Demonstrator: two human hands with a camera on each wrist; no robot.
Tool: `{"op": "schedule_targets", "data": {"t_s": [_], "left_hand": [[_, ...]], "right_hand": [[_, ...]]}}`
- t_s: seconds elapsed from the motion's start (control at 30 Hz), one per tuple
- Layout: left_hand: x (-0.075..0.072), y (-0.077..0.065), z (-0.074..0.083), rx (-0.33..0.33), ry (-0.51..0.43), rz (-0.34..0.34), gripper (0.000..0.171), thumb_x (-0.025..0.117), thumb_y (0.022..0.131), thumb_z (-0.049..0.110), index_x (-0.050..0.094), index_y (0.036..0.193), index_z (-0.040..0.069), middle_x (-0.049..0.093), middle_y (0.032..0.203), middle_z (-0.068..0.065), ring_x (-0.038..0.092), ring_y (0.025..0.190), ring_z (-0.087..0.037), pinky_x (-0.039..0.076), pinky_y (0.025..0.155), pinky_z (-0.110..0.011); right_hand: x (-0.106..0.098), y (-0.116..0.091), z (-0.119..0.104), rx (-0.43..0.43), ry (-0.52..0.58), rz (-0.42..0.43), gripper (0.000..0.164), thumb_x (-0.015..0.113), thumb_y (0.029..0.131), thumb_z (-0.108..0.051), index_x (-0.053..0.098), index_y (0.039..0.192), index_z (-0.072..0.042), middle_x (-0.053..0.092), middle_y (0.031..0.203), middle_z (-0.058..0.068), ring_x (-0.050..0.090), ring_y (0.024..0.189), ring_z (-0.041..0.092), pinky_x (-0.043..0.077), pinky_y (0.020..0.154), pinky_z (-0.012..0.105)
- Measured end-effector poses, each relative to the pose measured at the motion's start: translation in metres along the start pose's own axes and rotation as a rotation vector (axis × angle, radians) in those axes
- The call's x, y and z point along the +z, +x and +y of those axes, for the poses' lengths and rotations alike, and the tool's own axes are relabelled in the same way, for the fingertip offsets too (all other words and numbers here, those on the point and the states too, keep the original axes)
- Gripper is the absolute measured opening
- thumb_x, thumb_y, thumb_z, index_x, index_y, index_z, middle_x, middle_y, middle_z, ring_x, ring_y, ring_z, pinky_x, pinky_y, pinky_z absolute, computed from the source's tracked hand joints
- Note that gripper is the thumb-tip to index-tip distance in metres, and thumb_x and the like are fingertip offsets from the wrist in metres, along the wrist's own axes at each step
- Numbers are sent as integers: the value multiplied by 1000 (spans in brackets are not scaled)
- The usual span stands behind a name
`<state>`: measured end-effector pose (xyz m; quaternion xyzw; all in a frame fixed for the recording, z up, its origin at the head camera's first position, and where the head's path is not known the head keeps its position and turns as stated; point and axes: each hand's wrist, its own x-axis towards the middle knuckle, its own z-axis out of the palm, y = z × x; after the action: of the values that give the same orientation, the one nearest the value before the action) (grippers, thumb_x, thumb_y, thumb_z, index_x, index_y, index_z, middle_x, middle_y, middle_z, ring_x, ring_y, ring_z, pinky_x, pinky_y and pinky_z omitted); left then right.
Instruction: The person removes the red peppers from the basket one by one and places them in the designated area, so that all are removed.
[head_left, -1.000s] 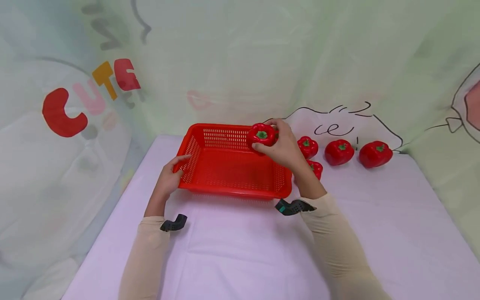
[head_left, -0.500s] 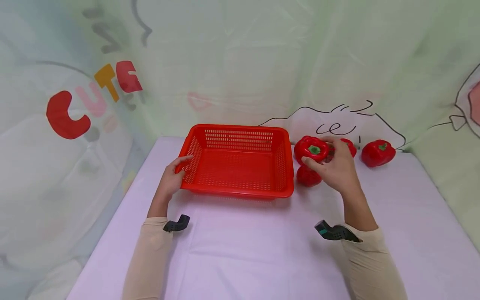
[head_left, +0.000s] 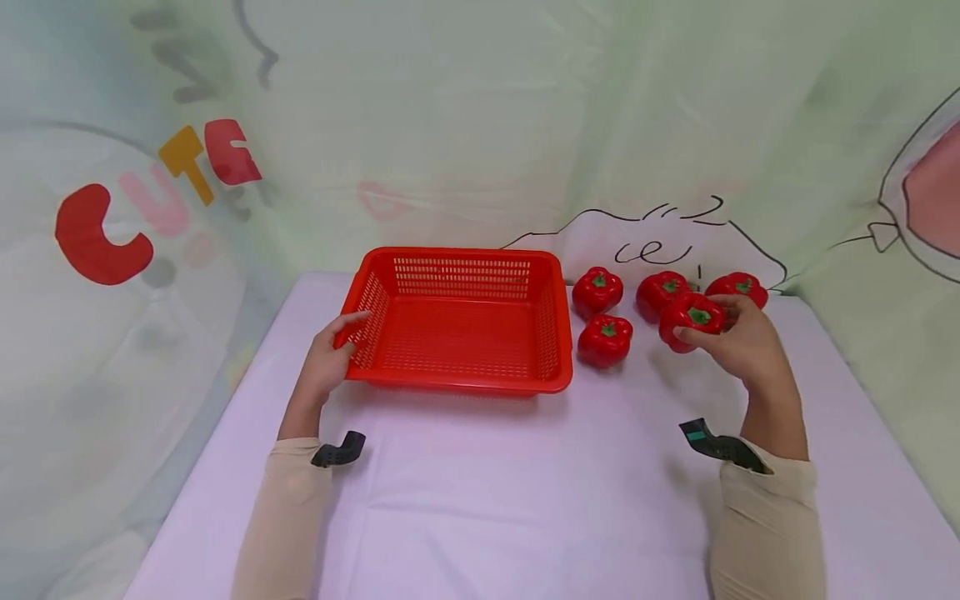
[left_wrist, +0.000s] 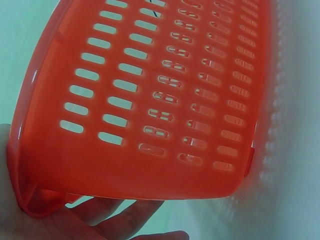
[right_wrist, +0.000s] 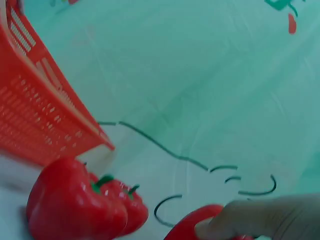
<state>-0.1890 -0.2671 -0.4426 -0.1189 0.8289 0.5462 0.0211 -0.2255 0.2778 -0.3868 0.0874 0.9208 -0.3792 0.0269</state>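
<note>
My left hand (head_left: 325, 364) holds the left rim of a red plastic basket (head_left: 457, 385) with slotted walls. In the left wrist view, that hand (left_wrist: 107, 220) wraps the basket's corner, fingers partly hidden behind the wall (left_wrist: 135, 105). Out to the right, my right hand (head_left: 752, 346) grips a red bell pepper (head_left: 684, 323) with a green stem, thumb at its front. Behind it lie two more peppers, one partly covered (head_left: 654, 293) and one farther right (head_left: 738, 285). Low in the right wrist view, a finger (right_wrist: 265, 216) lies along the held pepper (right_wrist: 192, 225).
Two other bell peppers stand beside the basket's right wall, one at the back (head_left: 597, 292) and one nearer (head_left: 604, 342). A pale cloth covers the table (head_left: 465, 492). A printed curtain (head_left: 450, 125) hangs directly behind.
My right hand has carried its bell pepper from over the basket's back right to the right, past the two peppers beside the basket. The left hand has stayed at the basket rim.
</note>
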Motion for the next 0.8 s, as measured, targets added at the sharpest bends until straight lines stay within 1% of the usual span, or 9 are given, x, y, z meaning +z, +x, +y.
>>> {"op": "schedule_targets", "data": {"t_s": [0.1, 0.2, 0.33, 0.43, 0.53, 0.6, 0.67, 0.73, 0.8], "left_hand": [[-5, -1, -1, -3, 5, 11, 52, 43, 98, 6, 49, 143, 31, 39, 152, -10, 53, 116, -33, 60, 80, -33], [-8, -2, -2, 7, 12, 25, 52, 42, 98, 5, 49, 143, 30, 39, 152, -11, 54, 115, -34, 59, 79, -31], [-7, -2, -3, 17, 7, 24, 52, 40, 98, 4, 50, 143, 28, 41, 151, -12, 55, 113, -35, 58, 75, -26], [-5, 0, -2, 22, -2, 21, 51, 40, 98, 4, 51, 142, 29, 42, 150, -12, 55, 111, -34, 57, 72, -24], [-2, 3, 1, 36, 15, 37, 51, 40, 98, 6, 52, 141, 29, 44, 148, -13, 56, 109, -33, 57, 73, -27], [0, 4, 4, 44, 72, 69, 48, 41, 99, 9, 54, 140, 30, 46, 148, -12, 57, 109, -33, 58, 77, -33], [2, 3, 10, 88, 185, 125, 45, 43, 99, 14, 55, 140, 29, 46, 149, -12, 56, 117, -34, 55, 91, -47], [3, -1, 17, 149, 351, 195, 42, 45, 100, 21, 55, 140, 26, 46, 150, -14, 51, 128, -37, 40, 105, -65], [4, -9, 28, 216, 524, 258, 46, 44, 101, 33, 50, 145, 22, 41, 153, -17, 41, 138, -41, 17, 109, -78]], "right_hand": [[7, 9, 12, 29, -105, -67, 100, 78, 81, -28, 17, 151, 7, 33, 142, 37, 34, 127, 55, 53, 86, 63], [16, 18, 20, 59, -166, -86, 100, 80, 78, -25, 20, 150, 9, 35, 139, 37, 35, 125, 55, 54, 85, 63], [24, 26, 26, 111, -158, -95, 101, 80, 77, -25, 19, 150, 9, 35, 139, 37, 35, 126, 55, 52, 89, 63], [24, 27, 28, 119, -152, -114, 104, 81, 77, -32, 18, 150, 8, 34, 140, 37, 34, 126, 54, 51, 89, 63], [19, 26, 28, 108, -166, -131, 110, 80, 78, -41, 14, 152, 6, 31, 143, 38, 32, 128, 56, 50, 90, 65], [14, 22, 25, 95, -187, -136, 111, 76, 80, -46, 11, 154, 4, 28, 144, 39, 30, 129, 57, 48, 91, 67], [9, 16, 18, 70, -191, -126, 111, 73, 82, -50, 8, 155, 3, 26, 147, 39, 28, 131, 59, 46, 92, 69], [7, 7, 7, 25, -181, -93, 110, 70, 83, -53, 7, 156, 1, 23, 150, 39, 26, 134, 59, 45, 91, 71], [9, -6, -9, -58, -190, -52, 110, 71, 83, -51, 6, 157, -2, 14, 155, 37, 17, 140, 59, 42, 91, 74]]}}
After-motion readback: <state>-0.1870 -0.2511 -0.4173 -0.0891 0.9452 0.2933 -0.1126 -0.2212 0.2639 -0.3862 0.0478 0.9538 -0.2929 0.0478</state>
